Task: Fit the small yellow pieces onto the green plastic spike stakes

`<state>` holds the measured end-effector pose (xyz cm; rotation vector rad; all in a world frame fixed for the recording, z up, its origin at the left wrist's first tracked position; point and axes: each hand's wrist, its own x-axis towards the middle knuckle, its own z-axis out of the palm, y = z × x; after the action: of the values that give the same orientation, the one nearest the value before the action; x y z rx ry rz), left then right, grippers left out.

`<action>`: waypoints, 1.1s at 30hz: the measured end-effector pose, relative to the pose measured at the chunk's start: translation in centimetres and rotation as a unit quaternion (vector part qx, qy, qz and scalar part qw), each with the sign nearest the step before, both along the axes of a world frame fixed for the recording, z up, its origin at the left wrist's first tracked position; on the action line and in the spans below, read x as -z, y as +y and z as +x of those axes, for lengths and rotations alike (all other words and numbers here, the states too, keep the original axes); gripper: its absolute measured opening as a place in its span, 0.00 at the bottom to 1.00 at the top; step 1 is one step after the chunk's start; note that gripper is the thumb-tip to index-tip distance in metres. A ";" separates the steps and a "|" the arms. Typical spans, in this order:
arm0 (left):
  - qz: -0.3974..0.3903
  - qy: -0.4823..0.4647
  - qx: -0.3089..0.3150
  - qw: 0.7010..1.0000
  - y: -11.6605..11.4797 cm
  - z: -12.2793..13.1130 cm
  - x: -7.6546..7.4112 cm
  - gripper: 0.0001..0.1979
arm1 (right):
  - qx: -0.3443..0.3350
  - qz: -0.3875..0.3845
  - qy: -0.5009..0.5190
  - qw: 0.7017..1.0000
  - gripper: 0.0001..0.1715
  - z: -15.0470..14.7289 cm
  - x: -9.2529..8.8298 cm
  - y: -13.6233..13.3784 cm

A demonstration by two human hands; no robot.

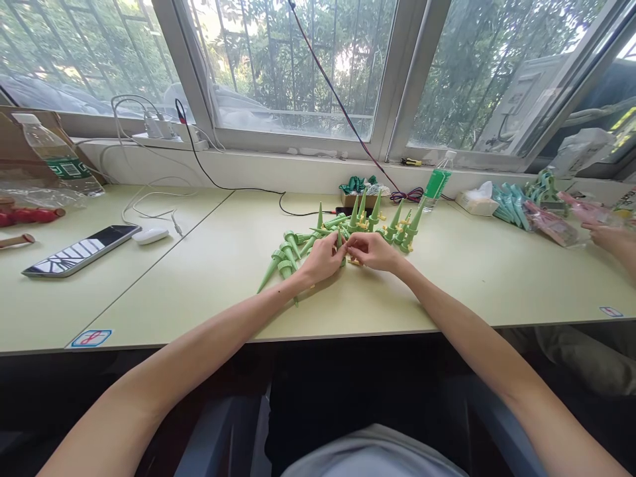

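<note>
My left hand [324,258] is closed round a green plastic watering spike [340,236] that stands point up on the table. Close against it, my right hand [375,252] has thumb and finger pinched at the spike's side; whatever is between those fingertips is too small to make out. Several loose green spikes [271,270] lie in a heap to the left of my hands. Behind and to the right, more spikes [411,228] stand upright with small yellow valves on them. Part of the heap is hidden behind my left hand.
On the left lie a phone [82,250], a white mouse [150,236] and cables. A small box [352,199] and a green-labelled bottle [437,182] stand at the back. Another person's hand [611,237] is near bagged items [551,224] at the right.
</note>
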<state>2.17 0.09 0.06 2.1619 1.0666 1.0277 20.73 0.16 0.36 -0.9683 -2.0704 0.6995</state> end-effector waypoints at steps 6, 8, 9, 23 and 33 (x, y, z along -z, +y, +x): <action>0.014 -0.019 0.006 1.000 0.2 0.0 0.1 0.07 | -0.003 -0.020 0.029 0.999 0.12 -0.1 0.1 0.0; 0.019 -0.031 0.006 0.999 0.2 0.1 0.2 0.07 | -0.003 -0.035 0.044 0.998 0.13 -0.1 0.1 0.0; 0.019 -0.037 0.003 0.999 0.2 0.1 0.2 0.08 | -0.003 -0.039 0.051 0.998 0.14 -0.1 0.1 0.0; -0.010 -0.083 0.000 0.996 0.1 0.1 0.0 0.08 | -0.005 -0.041 0.102 0.994 0.22 -0.3 0.4 0.2; -0.029 -0.106 -0.008 0.994 0.1 0.0 0.2 0.12 | 0.001 -0.052 0.098 0.994 0.22 -0.3 0.4 0.4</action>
<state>2.15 0.21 -0.11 1.9515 1.0026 1.1895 20.46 0.53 0.00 -0.9186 -1.8774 0.8730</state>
